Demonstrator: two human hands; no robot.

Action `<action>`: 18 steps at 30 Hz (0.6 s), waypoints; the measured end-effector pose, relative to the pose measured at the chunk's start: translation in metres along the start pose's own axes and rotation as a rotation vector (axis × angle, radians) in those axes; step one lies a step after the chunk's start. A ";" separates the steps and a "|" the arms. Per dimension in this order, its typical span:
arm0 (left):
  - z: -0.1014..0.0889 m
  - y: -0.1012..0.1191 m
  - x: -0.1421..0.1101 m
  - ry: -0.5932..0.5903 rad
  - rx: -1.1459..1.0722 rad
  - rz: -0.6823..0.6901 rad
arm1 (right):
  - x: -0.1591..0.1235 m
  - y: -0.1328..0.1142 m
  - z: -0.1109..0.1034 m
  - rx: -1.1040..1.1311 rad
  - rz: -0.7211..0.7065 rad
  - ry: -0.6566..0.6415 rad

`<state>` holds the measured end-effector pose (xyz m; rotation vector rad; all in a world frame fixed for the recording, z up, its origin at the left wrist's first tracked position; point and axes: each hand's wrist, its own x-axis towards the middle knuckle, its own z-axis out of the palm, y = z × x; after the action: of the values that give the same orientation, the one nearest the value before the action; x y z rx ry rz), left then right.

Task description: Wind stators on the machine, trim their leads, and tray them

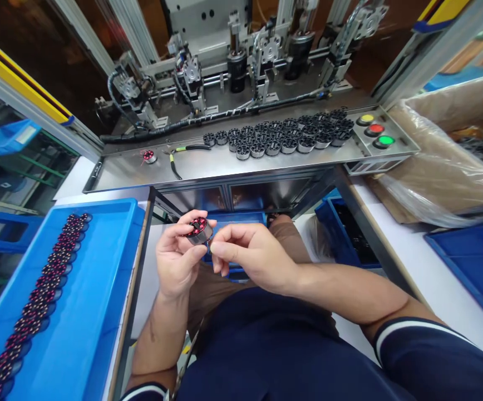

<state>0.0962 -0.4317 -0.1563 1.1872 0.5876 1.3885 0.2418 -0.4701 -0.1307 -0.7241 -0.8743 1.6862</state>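
Observation:
My left hand (178,250) grips a wound motor stator (200,231), a short metal cylinder with red coil windings and black plastic inside. Its open face is tilted up, with my thumb and fingers around the rim. Close against its right side, my right hand (252,253) has thumb and forefinger pinched together at the lower edge. Whatever lies in that pinch is too small to make out; thin wire ends may be there. On the metal ledge beyond lie a single red-wound stator (149,156) and wire cutters (178,155) with black and green handles.
Rows of black unwound stator cores (289,136) stand on the ledge (208,170) before the winding machine (237,67). Yellow, red and green buttons (375,130) sit at its right. At left, a blue tray (103,267) holds rows of wound stators (45,289). A plastic-lined carton (437,150) stands right.

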 end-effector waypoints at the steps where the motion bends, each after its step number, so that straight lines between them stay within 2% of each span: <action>1: -0.001 0.000 0.000 -0.011 -0.001 0.001 | 0.002 0.004 0.000 0.037 0.016 -0.010; 5: -0.005 0.001 0.001 -0.053 -0.021 0.010 | 0.007 0.013 -0.006 0.152 0.023 -0.043; 10: -0.008 0.001 0.004 -0.119 0.021 0.077 | 0.011 0.021 -0.013 0.379 0.106 -0.169; 13: -0.008 0.002 0.005 -0.169 0.062 0.094 | 0.014 0.023 -0.014 0.357 0.079 -0.226; 15: -0.008 0.005 0.004 -0.109 0.124 0.085 | 0.015 0.023 -0.018 0.177 -0.070 -0.192; 18: -0.009 0.012 -0.001 -0.032 0.280 0.032 | 0.016 0.019 -0.028 -0.338 -0.548 -0.037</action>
<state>0.0829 -0.4325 -0.1497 1.4438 0.7609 1.3410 0.2500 -0.4524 -0.1624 -0.6029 -1.2704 1.0801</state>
